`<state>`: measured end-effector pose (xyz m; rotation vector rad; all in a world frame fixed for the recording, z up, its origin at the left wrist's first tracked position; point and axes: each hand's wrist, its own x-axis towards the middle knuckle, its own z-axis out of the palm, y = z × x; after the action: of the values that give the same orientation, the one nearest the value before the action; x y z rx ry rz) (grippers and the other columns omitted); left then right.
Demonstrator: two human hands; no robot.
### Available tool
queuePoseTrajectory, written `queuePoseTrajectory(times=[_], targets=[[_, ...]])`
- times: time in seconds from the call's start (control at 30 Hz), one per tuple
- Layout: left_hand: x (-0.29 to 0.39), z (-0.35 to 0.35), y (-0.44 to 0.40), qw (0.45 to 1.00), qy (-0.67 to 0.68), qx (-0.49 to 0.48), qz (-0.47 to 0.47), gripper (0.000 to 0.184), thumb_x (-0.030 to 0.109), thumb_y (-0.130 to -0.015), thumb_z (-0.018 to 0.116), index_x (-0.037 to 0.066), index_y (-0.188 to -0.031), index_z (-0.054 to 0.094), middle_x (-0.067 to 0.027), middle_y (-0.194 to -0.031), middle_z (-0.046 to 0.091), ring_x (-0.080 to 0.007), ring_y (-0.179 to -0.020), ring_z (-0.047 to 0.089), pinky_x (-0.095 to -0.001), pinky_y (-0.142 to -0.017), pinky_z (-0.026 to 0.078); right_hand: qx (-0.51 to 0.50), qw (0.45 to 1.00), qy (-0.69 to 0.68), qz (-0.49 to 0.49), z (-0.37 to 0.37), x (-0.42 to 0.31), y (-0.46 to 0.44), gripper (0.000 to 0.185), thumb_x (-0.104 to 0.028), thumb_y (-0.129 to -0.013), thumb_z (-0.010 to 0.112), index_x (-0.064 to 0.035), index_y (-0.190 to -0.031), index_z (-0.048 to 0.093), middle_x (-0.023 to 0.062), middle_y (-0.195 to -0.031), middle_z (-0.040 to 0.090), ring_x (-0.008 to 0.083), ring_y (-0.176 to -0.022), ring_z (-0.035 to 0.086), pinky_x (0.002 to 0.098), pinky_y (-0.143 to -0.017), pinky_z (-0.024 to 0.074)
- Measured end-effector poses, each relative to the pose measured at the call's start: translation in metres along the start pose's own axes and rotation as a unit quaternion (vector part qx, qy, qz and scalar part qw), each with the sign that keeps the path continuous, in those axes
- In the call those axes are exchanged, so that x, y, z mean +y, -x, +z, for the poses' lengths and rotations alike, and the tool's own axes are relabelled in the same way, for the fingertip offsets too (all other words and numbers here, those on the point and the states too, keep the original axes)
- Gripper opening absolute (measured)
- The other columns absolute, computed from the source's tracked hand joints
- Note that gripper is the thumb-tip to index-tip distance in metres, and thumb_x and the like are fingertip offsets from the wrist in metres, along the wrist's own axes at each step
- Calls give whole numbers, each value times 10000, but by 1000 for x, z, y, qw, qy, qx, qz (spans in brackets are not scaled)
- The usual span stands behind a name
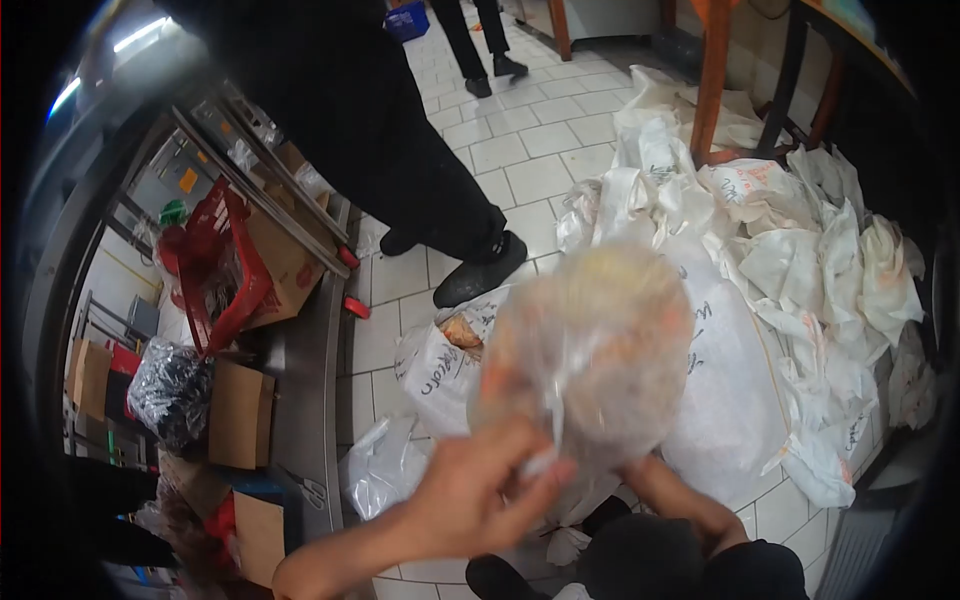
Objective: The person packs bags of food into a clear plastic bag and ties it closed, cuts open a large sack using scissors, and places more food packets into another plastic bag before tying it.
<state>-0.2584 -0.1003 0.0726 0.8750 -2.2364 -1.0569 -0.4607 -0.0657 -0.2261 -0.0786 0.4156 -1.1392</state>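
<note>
A clear plastic bag (610, 350) of orange and pale food pieces, smeared by motion, is held up in front of me. My left hand (495, 485) is closed on the gathered plastic at its near side. My right hand (640, 472) reaches under the bag from the right; its fingers are hidden behind it. Below, a white sack (440, 375) with black handwriting lies open on the floor, brown-orange pieces showing at its mouth. A larger white sack (730, 400) with writing sits just right of the held bag.
Many crumpled white bags (800, 260) are heaped along the right. To the left, a metal shelf (300, 400) holds scissors (313, 490), cardboard boxes (240, 415) and a red basket (215, 265). A person in dark trousers (380, 150) stands close ahead, another person (475, 40) farther off.
</note>
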Motion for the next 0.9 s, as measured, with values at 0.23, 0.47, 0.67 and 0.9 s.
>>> queuePoseTrajectory(times=[0.23, 0.47, 0.67, 0.9], targets=[[-58, -23, -41, 994, -35, 104, -6, 643, 66, -836, 700, 30, -1414, 420, -159, -1165, 608, -167, -795, 652, -272, -732, 507, -164, 955, -92, -229, 143, -147, -191, 747, -631, -909, 491, -222, -1501, 288, 20, -1539, 308, 302, -1428, 257, 632, -1071, 316], [-270, -8, 54, 947, -103, -43, -300, 415, 245, -846, 697, -5, -1167, 613, -161, -988, 690, -243, -853, 677, -333, -775, 528, 264, 680, 639, -244, 125, -240, -315, 472, -441, -953, 526, -20, -1152, 609, 132, -1059, 636, 235, -874, 633, 352, -707, 549], [-369, -36, 161, 830, -73, -197, -517, 349, 296, -721, 761, -21, -839, 676, -191, -902, 709, -298, -863, 684, -376, -770, 532, -124, 540, 832, -35, 96, -65, -183, 222, -238, -868, 643, -24, -845, 698, 89, -743, 694, 177, -661, 661, 322, -663, 526], [-396, -13, 253, 767, -361, -236, -475, 1116, 441, -673, 844, -12, -1457, 192, -245, -1368, 404, -409, -1189, 541, -461, -935, 524, -368, 112, 893, 234, 52, 44, -110, 277, -163, -804, 626, -36, -1045, 676, 168, -983, 696, 326, -966, 666, 412, -821, 536]])
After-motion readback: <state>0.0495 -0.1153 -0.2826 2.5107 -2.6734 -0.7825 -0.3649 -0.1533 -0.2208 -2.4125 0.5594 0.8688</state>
